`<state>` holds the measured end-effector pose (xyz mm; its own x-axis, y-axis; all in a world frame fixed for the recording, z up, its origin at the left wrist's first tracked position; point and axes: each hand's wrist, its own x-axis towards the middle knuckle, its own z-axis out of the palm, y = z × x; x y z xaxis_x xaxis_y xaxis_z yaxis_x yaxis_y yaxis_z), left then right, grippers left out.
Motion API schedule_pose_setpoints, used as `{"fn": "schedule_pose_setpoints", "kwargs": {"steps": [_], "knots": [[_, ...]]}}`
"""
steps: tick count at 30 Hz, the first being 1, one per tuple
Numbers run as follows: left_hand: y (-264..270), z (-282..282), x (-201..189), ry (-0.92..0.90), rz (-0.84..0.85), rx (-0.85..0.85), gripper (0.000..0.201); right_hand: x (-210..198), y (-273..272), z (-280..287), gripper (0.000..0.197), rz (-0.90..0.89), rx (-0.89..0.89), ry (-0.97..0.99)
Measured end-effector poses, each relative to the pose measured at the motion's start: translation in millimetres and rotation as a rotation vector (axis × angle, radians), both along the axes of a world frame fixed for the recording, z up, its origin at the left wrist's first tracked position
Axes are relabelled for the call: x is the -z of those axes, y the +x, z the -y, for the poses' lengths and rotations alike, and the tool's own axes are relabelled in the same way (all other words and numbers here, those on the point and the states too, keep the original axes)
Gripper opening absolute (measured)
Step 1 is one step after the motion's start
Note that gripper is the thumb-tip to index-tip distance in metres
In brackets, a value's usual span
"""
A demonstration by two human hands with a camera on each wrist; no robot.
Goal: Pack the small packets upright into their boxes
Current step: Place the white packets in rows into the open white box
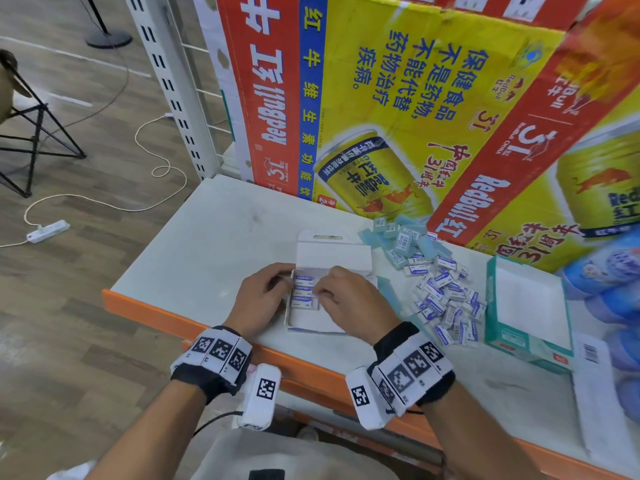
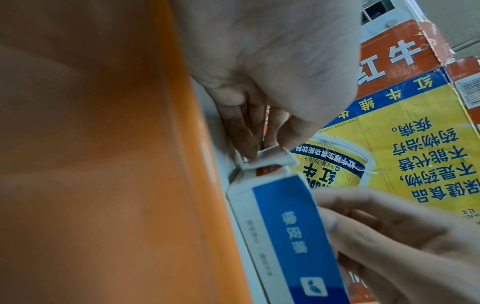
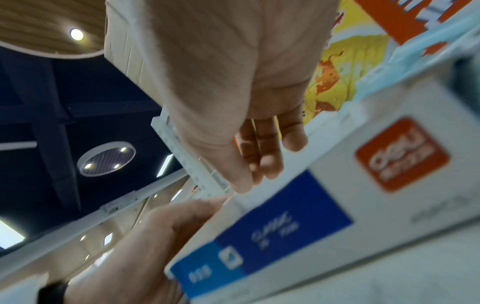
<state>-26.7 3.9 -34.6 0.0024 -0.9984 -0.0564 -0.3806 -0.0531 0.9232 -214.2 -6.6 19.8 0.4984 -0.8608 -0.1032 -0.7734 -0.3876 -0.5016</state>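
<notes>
An open white and blue box (image 1: 311, 322) lies on the shelf with its lid flap (image 1: 332, 254) folded back. Three small blue and white packets (image 1: 304, 293) stand in a row at its far end. My left hand (image 1: 287, 282) grips the box's left wall, and in the left wrist view its fingers (image 2: 249, 144) pinch a corner flap of the box (image 2: 285, 226). My right hand (image 1: 320, 289) reaches in from the right and pinches a packet in the row. In the right wrist view my thumb and fingers (image 3: 270, 168) curl close together over the box (image 3: 337, 205); the packet itself is hidden there.
A loose pile of several packets (image 1: 446, 299) and pale blue cases (image 1: 398, 237) lies to the right of the box. Beyond the pile stands an open teal box (image 1: 519, 337). Large Red Bull cartons (image 1: 398, 116) wall off the back. The orange shelf edge (image 1: 166, 313) runs along the front.
</notes>
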Motion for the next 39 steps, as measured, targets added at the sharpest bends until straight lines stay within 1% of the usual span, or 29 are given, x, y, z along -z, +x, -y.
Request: {"fn": "schedule_pose_setpoints", "kwargs": {"steps": [2,5,7,10,12,14,23,25,28,31,34,37,39], "knots": [[0.2,0.1,0.3,-0.007,-0.002,0.002,0.029,-4.9,-18.4,3.6,0.020,0.058,0.081,-0.040],[0.6,0.3,0.5,-0.002,-0.019,-0.004,0.028,-8.9,-55.8,13.1,0.019,0.058,0.251,-0.067],[0.4,0.6,1.6,0.009,-0.037,-0.010,0.025,-10.2,-82.7,18.6,0.021,0.019,0.371,-0.079],[1.0,0.5,2.7,0.012,-0.028,-0.002,0.028,-11.6,-116.2,21.2,0.031,-0.071,0.509,-0.130],[1.4,0.7,3.1,0.009,-0.020,0.000,0.030,-11.6,-131.0,19.7,0.039,-0.183,0.568,-0.123],[1.4,0.9,3.2,0.008,-0.025,0.000,0.030,-9.1,-137.2,16.5,0.042,-0.248,0.596,-0.076],[-3.4,0.5,-2.4,-0.004,0.012,0.024,0.026,0.5,-138.6,12.7,0.032,-0.171,0.605,-0.060],[-6.7,1.9,-4.2,0.004,0.016,0.025,0.026,0.7,-139.9,11.3,0.027,-0.166,0.593,-0.101],[-15.9,4.8,-6.9,0.010,0.025,0.028,0.025,-1.2,-136.5,6.1,0.022,-0.059,0.570,-0.135],[-23.7,6.4,-9.7,0.002,0.046,0.040,0.026,-3.9,-126.7,-1.5,0.020,0.100,0.495,-0.118],[-24.1,5.8,-11.2,-0.002,0.055,0.042,0.027,-5.2,-110.5,-8.2,0.019,0.195,0.396,-0.114],[-23.4,2.5,-11.4,0.011,0.054,0.049,0.027,-1.6,-92.8,-13.8,0.018,0.207,0.311,-0.105],[-23.0,0.7,-11.1,0.011,0.047,0.053,0.026,2.1,-85.3,-16.0,0.021,0.176,0.265,-0.101]]}}
